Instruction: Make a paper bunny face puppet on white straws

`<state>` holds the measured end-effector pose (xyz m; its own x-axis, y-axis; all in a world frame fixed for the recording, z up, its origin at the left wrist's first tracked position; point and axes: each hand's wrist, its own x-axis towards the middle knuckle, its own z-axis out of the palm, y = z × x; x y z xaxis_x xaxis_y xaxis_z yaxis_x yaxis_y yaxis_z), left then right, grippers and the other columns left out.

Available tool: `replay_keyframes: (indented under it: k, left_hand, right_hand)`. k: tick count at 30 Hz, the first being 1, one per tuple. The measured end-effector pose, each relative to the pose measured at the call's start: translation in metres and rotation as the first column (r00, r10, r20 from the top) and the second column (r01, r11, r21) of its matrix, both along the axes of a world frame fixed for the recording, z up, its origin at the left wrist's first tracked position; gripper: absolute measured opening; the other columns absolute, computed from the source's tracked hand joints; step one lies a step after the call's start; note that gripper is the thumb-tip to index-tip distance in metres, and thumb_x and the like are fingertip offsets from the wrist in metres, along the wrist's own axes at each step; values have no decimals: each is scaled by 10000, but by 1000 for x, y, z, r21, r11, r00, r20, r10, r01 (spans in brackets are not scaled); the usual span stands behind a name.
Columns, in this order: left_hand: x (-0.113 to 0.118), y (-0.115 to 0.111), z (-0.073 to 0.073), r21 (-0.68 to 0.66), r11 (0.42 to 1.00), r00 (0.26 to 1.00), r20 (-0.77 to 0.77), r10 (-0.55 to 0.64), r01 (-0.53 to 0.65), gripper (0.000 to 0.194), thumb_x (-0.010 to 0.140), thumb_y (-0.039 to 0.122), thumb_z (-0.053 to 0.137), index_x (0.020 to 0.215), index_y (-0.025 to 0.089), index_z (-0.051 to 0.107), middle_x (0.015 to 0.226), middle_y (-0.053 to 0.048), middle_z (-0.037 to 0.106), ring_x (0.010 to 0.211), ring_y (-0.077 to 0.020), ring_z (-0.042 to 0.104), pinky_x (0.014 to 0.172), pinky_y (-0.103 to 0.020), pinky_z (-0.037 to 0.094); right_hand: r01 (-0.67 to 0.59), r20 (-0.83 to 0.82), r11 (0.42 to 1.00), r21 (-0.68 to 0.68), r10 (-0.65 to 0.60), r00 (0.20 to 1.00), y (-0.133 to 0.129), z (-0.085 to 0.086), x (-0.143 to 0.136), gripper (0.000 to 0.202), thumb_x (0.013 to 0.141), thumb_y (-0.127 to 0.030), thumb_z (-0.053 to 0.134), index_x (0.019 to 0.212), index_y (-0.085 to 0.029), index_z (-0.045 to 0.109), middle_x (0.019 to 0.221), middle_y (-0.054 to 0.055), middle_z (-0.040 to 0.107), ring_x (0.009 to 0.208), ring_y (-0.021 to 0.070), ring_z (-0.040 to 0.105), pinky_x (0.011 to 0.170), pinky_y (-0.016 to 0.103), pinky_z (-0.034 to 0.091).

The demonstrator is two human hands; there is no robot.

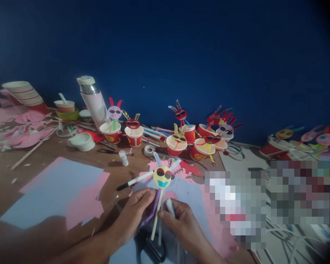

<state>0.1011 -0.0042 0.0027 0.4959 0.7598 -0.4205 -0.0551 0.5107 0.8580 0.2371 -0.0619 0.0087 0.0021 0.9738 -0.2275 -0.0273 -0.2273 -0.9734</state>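
Note:
A yellow paper face (162, 177) with dark sunglasses, a blue mouth and paper feelers stands on thin sticks between my hands. My left hand (139, 207) is closed at the purple strip (155, 207) below the face. My right hand (181, 222) has its thumb against the pale stick (158, 216), and a small whitish tube-like item (170, 207) shows between its fingers. Black-handled scissors (151, 251) lie under the hands. Left of the face is a white marker with a black cap (134, 180).
Red-and-white paper cups (110, 132) with paper faces line the back, beside a white flask (93, 106). Stacked cups (24, 95) stand far left. Pale paper sheets (52, 190), a glue stick (123, 158) and a tape roll (149, 150) lie nearer. Cables are at right.

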Motion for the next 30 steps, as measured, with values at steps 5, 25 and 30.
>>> replay_keyframes:
  k: [5,25,30]
  left_hand:
    - [1,1,7,9,994,993,43,-112,111,299,725,423,632,703,126,605,625,-11,535,558,-88,452,526,-189,357]
    - [1,3,9,-101,995,1000,2,-12,12,344,587,444,727,659,122,631,460,47,464,416,-45,390,412,-156,276]
    - [0,3,6,-179,983,998,61,-23,33,348,625,441,711,765,130,642,569,-1,575,502,-89,510,483,-183,379]
  right_hand:
    - [-54,-17,999,-1,54,998,-2,-1,-2,341,760,-410,569,596,-179,380,569,-54,303,535,74,241,466,207,216]
    - [-167,-82,982,-87,160,984,-6,-4,-1,264,759,-316,579,620,-171,408,587,-55,331,543,72,264,488,200,227]
    - [-201,-137,976,-79,189,972,-5,-4,0,292,768,-356,591,624,-163,425,585,-54,334,540,69,262,486,201,215]
